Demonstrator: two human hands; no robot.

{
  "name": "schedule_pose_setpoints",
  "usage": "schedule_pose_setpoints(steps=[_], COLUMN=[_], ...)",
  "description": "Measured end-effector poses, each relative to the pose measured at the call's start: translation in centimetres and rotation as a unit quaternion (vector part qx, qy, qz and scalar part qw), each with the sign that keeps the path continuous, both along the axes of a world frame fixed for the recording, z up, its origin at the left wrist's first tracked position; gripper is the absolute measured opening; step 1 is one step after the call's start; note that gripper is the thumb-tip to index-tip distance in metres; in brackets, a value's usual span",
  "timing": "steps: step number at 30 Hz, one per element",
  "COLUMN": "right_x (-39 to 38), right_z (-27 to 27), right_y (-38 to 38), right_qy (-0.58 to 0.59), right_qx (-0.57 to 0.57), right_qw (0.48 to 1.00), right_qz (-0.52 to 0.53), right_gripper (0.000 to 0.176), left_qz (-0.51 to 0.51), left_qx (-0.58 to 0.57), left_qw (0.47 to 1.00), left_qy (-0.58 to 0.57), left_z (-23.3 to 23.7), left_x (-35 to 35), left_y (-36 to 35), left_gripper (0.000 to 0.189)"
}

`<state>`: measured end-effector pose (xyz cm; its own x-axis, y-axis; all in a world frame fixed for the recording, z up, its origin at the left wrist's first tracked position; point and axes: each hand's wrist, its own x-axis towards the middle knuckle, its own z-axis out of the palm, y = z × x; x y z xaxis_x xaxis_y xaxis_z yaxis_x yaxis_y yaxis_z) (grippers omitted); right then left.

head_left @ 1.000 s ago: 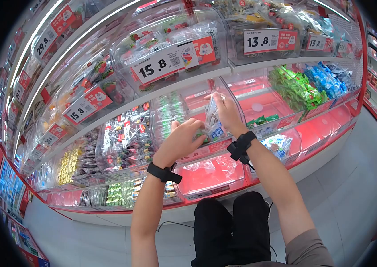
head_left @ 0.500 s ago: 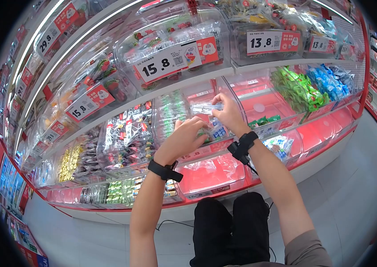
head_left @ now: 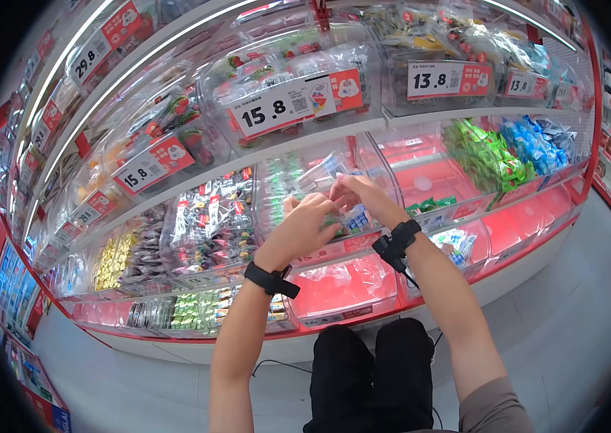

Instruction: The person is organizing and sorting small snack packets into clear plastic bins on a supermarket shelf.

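Both of my hands are over a clear bin (head_left: 377,162) on the middle shelf. My left hand (head_left: 301,227) is curled at the bin's front, with its thumb pointing right and its fingertips close to the right hand. My right hand (head_left: 364,195) has its fingers bent and pressed together, pointing left. I cannot tell what either hand pinches. A clear and white packet (head_left: 322,170) leans behind the fingertips. Just below the right hand lies a blue and white packet (head_left: 356,219). Green packets (head_left: 276,184) fill the bin's left part, partly behind my left hand.
Bins of dark wrapped sweets (head_left: 208,224) stand left, bright green packets (head_left: 482,148) and blue packets (head_left: 533,144) right. A shelf edge with a price card (head_left: 276,107) hangs above the hands. Below is a red-bottomed tray (head_left: 341,292). A cable (head_left: 284,362) lies on the floor.
My right hand has moved slightly down and left, its fingers now closer to my left hand. The clear packet that was at its fingertips now leans behind them. The view has shifted slightly.
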<state>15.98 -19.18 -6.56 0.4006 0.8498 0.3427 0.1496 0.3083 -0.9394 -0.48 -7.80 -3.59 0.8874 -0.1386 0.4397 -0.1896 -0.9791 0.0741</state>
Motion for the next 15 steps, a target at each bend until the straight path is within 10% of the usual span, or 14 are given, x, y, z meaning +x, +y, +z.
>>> schedule_pose_setpoints(steps=[15], right_x=[1.5], right_z=[-2.3], right_y=[2.3], right_qy=[-0.179], right_qx=[0.063], right_qw=[0.959], right_qz=[-0.21], right_gripper=[0.025], left_qz=[0.009], left_qx=[-0.029], left_qw=[0.999], left_qy=[0.028], left_z=[-0.1], left_x=[0.0], left_y=[0.0], left_gripper=[0.026])
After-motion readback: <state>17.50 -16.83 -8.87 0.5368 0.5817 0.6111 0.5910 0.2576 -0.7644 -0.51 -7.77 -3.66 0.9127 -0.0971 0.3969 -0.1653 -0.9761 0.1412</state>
